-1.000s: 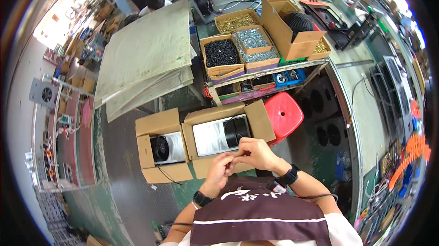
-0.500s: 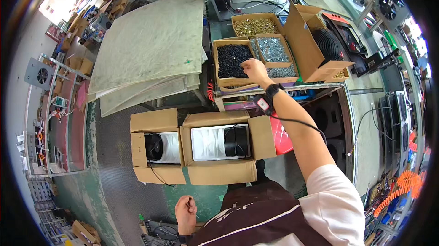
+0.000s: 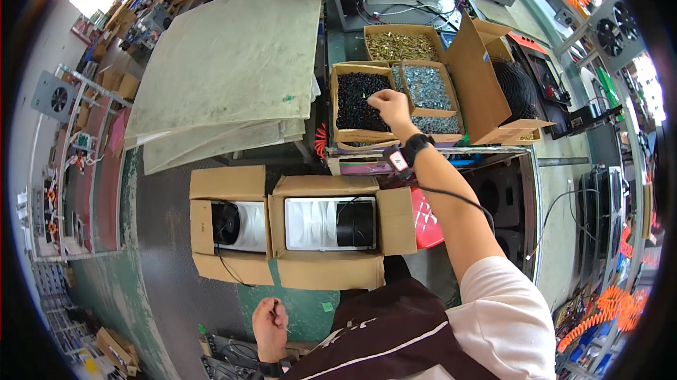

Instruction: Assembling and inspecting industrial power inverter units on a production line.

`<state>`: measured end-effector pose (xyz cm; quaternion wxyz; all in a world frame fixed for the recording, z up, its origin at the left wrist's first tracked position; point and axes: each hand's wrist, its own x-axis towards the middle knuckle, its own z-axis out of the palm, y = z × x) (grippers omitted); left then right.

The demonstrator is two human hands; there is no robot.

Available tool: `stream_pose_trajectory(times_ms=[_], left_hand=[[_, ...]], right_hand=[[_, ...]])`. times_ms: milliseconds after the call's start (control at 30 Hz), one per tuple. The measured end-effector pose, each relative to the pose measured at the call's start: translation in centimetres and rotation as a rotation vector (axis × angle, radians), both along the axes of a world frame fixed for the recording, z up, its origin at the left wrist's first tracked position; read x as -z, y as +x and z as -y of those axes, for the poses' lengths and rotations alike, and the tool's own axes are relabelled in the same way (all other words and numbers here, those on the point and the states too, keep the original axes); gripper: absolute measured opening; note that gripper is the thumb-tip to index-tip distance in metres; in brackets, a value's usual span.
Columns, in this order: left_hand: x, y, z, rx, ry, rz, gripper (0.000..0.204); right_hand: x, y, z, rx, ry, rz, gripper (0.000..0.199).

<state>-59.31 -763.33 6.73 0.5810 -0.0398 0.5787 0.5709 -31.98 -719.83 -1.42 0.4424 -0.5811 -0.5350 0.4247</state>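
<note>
My right hand (image 3: 392, 108) reaches over a cardboard box (image 3: 360, 68) of small black screws (image 3: 350, 106). Thumb and fingertips are pinched together just above them; whatever they hold is too small to make out. My left hand (image 3: 271, 332) hangs low at the front, to the left of my apron. Its fingers are curled, with a small dark thing I cannot identify at the fingertips. Beside the black screws are a box of silver hardware (image 3: 427, 87) and, behind, one of brass-coloured pieces (image 3: 402, 45).
Two opened cartons stand before me: the left carton (image 3: 227, 184) and right carton (image 3: 326, 184) hold black parts and white wrapping. Large stacked sheets (image 3: 233, 62) lie at far left. A red stool (image 3: 424, 221) is under my right forearm. A tall carton (image 3: 474, 73) stands right of the boxes.
My view has shifted slightly, moving the cartons a little left in the picture. My right hand stays pinched at the black screws, and my left hand stays low with its fingers curled.
</note>
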Motion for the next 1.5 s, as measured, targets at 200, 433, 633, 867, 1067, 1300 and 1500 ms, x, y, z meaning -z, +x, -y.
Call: stream_pose_trajectory(times_ms=[200,433,633,867,1067,1300,1500], left_hand=[[-2.4,3.7,-5.2,-0.105,0.190,0.299,0.015],[-8.3,10.0,-12.9,-0.056,0.453,0.276,0.017],[-10.2,12.7,-12.7,-0.083,0.477,0.236,0.018],[-10.4,13.9,-10.7,-0.077,0.532,0.175,0.018],[-11.9,14.3,-8.5,-0.080,0.500,-0.044,0.016],[-11.7,13.8,-5.4,-0.137,0.577,-0.139,0.019],[-12.1,12.9,-2.6,-0.215,0.512,-0.239,0.020]], right_hand=[[-6.9,-2.1,8.4,-0.347,-0.688,-1.297,0.013],[-11.5,-4.2,17.9,-0.633,-0.897,-1.526,0.021],[-14.6,-3.7,20.8,-0.850,-0.851,-1.366,0.021],[-15.5,-3.4,22.2,-0.986,-0.798,-1.169,0.016],[-15.7,-4.1,23.6,-1.042,-0.852,-1.113,0.012],[-15.6,-5.7,25.6,-1.171,-0.891,-1.102,0.013],[-15.8,-7.8,27.9,-1.247,-0.989,-1.095,0.015]])
